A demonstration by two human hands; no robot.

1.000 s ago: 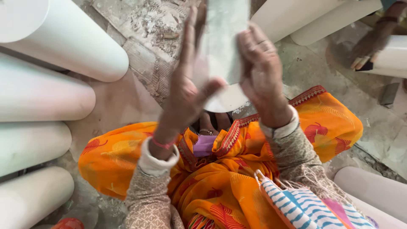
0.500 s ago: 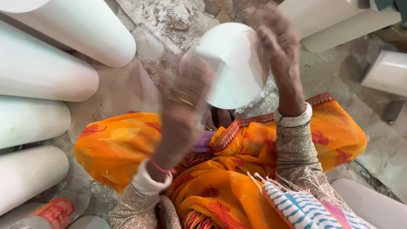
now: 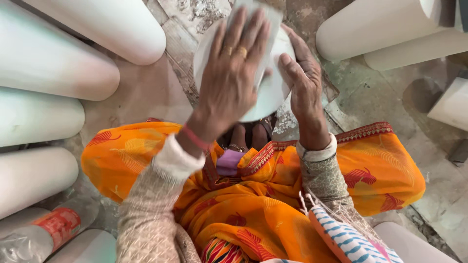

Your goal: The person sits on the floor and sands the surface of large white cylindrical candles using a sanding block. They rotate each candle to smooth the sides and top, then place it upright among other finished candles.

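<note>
The left hand lies flat, fingers spread, pressing a pale sheet against the round end of a white cylinder held upright above the lap. The right hand cups the cylinder's right side, fingers curved against its rim. Below spreads orange patterned cloth over the knees. More white cylinders lie stacked at left, others at upper right. At lower left lies a clear plastic bottle with a red label band. A blue-and-white striped bag sits at lower right.
</note>
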